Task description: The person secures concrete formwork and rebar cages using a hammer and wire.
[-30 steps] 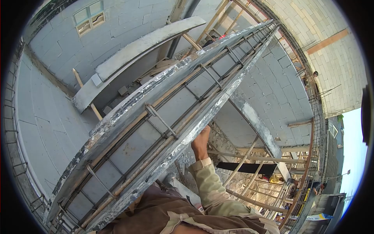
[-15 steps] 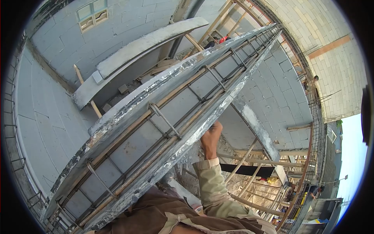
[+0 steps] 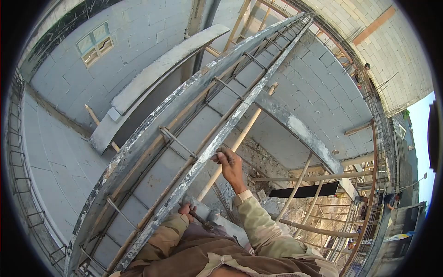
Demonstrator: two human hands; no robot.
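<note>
A long formwork trough (image 3: 203,159) with a rough, whitish edge runs diagonally across the view, and a steel rebar cage (image 3: 177,143) lies inside it. My right hand (image 3: 230,168) is at the trough's near side board, fingers bent and pressed together at its edge; whatever they hold is too small to make out. Lower down, my left hand (image 3: 186,211) is wrapped round a dark tool handle (image 3: 201,220), close beneath the same board. The far end of that tool is unclear.
A bamboo pole (image 3: 240,137) slants up behind my right hand. A board beam (image 3: 302,131) branches off to the right. Bamboo scaffolding (image 3: 323,231) stands below right. Grey block walls (image 3: 138,41) surround the trough. A person (image 3: 391,200) is at the far right.
My left hand has come into view with the tool. My right hand has moved down and left to the board's edge. The view has shifted, showing more of the bamboo pole.
</note>
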